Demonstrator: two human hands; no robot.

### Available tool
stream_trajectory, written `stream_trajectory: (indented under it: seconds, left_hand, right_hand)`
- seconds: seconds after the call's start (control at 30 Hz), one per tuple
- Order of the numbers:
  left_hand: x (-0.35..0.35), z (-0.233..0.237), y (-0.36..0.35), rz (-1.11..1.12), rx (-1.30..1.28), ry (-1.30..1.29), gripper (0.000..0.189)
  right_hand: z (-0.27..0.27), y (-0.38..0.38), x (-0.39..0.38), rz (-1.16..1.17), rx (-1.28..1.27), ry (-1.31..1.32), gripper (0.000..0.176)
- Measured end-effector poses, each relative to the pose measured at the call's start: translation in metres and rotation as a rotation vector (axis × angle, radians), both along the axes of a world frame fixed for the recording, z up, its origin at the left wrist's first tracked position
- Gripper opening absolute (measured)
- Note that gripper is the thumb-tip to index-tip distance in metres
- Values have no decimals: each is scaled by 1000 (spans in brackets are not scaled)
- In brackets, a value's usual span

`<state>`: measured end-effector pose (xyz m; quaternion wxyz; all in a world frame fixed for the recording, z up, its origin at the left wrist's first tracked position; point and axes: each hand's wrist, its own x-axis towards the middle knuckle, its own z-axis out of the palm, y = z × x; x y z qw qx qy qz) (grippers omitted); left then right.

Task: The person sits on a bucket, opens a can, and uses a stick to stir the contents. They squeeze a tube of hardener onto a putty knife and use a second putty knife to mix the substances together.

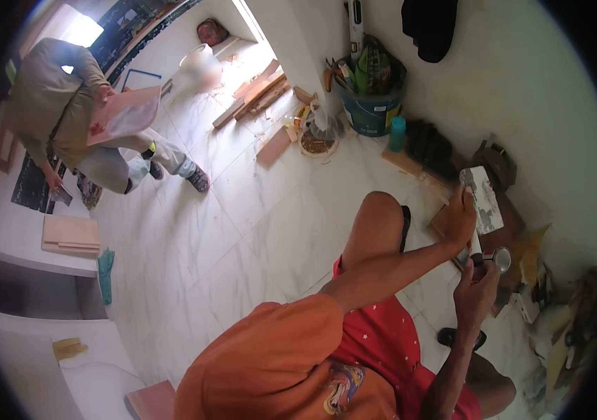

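The broad-bladed tool [482, 199], its flat head smeared white and grey, is held upright in the air, off to the right of the blue bucket [372, 105] and nearer the camera, close to the same wall. The left hand [461, 213] is closed on it just under the head. The right hand [475, 290] is closed round the low end of its pale handle. A small shiny tin [501, 259] sits right at that hand's fingers; whether they also hold it I cannot tell.

The step in hand looks like readying the blade, either wiping it or loading it from the tin. Next the tool should be kept steady in one hand while the other is freed, and the smeared face kept away from the red shorts [382, 350] below it.

A teal bottle [397, 133] stands just beside the bucket on its right, and dark shoes [430, 147] lie a little further that way. Wood offcuts [260, 91] lie to the bucket's left on the white floor [242, 231]. Well beyond them, far left of the bucket, another person [60, 105] stands bent over a thin board [125, 112]
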<state>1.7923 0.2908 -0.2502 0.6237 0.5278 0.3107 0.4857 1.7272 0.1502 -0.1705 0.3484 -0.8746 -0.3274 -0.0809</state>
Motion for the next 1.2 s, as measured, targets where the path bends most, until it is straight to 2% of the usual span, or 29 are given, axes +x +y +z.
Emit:
stream_trajectory:
  seconds: [0.1,0.2,0.27,0.33,0.4,0.47,0.6,0.67,0.77,0.8,0.87,1.0,1.03,1.2]
  left_hand:
    - [-6,13,-2,7,-5,-4,31]
    - [-1,4,0,18,-42,100,34]
    - [-7,14,0,-8,-32,58,36]
    - [-7,12,0,33,46,22,37]
    - [-14,15,3,-56,57,103,36]
    - [-11,6,6,-23,110,132,37]
    - [-9,11,4,26,146,81,38]
    - [-12,11,5,-21,151,130,37]
    - [-11,9,3,-36,138,81,35]
    - [-10,6,3,-40,143,63,35]
    - [-14,15,-1,-75,113,67,35]
    - [-6,19,-7,-120,67,51,36]
    - [-2,19,-10,-126,63,67,37]
    - [16,27,-8,-220,-301,-126,36]
  right_hand:
    - [-22,-11,18,34,-159,45,31]
    - [-34,-16,23,17,-183,37,27]
    - [-10,-4,5,25,4,-122,29]
    - [-4,-1,1,58,8,-111,32]
    - [-20,-7,9,24,-65,-6,29]
    - [-11,-6,9,2,-109,230,28]
    - [-10,0,0,-60,11,20,28]
    - [-14,1,-3,-51,54,25,32]
    - [-15,-4,1,-58,17,150,38]
    - [-13,-5,1,-79,16,263,40]
    - [-6,-6,1,-119,29,481,45]
    - [0,-14,6,-146,48,578,48]
    - [6,-20,10,-153,32,571,48]
    - [39,-70,47,-215,-90,498,45]
